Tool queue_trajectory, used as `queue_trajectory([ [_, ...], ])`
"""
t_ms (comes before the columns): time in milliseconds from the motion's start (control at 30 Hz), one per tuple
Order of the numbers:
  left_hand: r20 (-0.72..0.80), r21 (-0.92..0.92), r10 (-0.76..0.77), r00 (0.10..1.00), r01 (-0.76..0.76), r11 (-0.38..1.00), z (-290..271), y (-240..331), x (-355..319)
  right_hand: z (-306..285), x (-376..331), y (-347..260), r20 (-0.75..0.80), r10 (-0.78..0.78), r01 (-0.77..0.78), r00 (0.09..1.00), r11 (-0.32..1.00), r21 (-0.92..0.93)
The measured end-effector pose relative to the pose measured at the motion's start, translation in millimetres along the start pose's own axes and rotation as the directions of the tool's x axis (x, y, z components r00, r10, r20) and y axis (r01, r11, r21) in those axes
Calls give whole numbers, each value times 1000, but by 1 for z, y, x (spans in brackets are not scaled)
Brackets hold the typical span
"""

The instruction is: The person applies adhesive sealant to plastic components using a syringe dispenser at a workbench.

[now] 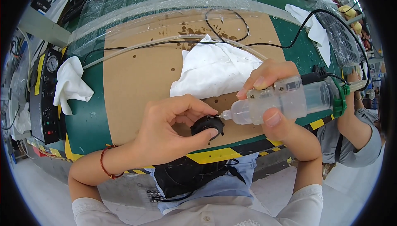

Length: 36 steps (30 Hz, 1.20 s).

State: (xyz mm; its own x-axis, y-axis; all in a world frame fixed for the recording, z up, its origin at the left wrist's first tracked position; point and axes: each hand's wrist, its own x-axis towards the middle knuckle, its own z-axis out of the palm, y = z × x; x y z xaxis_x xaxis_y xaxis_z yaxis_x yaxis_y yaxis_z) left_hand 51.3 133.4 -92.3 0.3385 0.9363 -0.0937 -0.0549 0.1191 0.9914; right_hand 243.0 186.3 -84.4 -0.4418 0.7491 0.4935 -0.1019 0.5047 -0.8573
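My left hand (167, 128) pinches a small round black part (205, 125) between thumb and fingers, just above the near edge of the bench. My right hand (273, 102) grips a clear plastic dispensing syringe (285, 99) with a green collar at its back end. Its thin needle tip touches the top of the black part. A black cable and a clear hose run from the syringe's rear to the right.
A brown board (136, 73) covers the green bench top (84, 118), which has a yellow and black striped edge. White cloths lie at centre (213, 68), at left (70, 83) and at far right (316, 29). A black control box (45, 97) stands at left. Another person (355, 131) sits at right.
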Motion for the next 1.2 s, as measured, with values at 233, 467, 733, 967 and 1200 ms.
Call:
queue_trajectory([
  [233, -4, -18, -18, 1000, 18, 1000, 1, 0, 0, 3, -1, -1, -28, 30, -30, 999, 1000, 8],
  [467, -9, -27, 0, 1000, -1, 1000, 1, 0, -1, 1, -1, -1, -15, 31, -31, 999, 999, -10],
  [733, -4, -46, -18, 1000, 18, 999, 1, 0, 0, 2, 1, 0, -1, 6, -6, 1000, 1000, 16],
  [967, 5, -57, -23, 1000, 23, 998, 0, 2, -1, 2, 0, -1, 4, 18, -18, 1000, 1000, 16],
  [1200, 14, -66, -3, 1000, 4, 998, 0, 0, -1, 1, -1, -2, 18, 9, -9, 1000, 1000, 3],
])
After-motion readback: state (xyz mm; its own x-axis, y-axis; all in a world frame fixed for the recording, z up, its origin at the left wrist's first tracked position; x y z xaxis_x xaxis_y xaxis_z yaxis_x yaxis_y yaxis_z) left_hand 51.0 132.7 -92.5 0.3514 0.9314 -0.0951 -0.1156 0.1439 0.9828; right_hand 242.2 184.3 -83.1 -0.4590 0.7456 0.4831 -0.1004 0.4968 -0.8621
